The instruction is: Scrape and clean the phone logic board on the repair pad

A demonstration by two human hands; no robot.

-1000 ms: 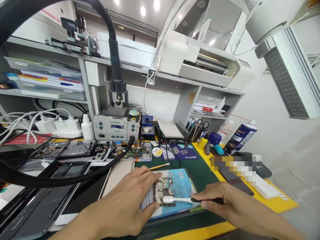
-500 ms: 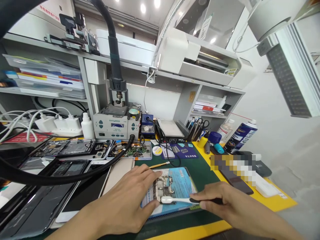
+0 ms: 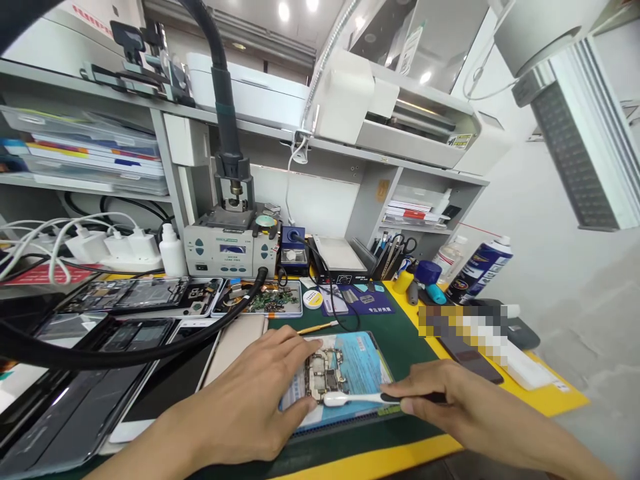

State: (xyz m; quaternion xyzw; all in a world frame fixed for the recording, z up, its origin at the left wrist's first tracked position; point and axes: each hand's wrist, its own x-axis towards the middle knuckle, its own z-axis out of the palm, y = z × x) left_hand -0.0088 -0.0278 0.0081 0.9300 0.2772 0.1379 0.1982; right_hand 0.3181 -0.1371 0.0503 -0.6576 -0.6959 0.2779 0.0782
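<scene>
Two hands, one brush, one circuit board on a blue mat.
Left hand lies flat, fingers spread, pinning the bare circuit board; right hand pinches a white-headed, black-handled brush across the blue mat.

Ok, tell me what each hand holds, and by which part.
Right hand holds a brush by its dark handle end. Left hand grips nothing; it presses on the circuit board.

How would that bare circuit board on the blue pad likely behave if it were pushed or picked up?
The circuit board looks thin and flat, so probably light and prone to sliding; the left hand presses beside it. Its exposed components suggest it is fragile. The brush in the right hand touches its edge, over the blue pad.
</scene>
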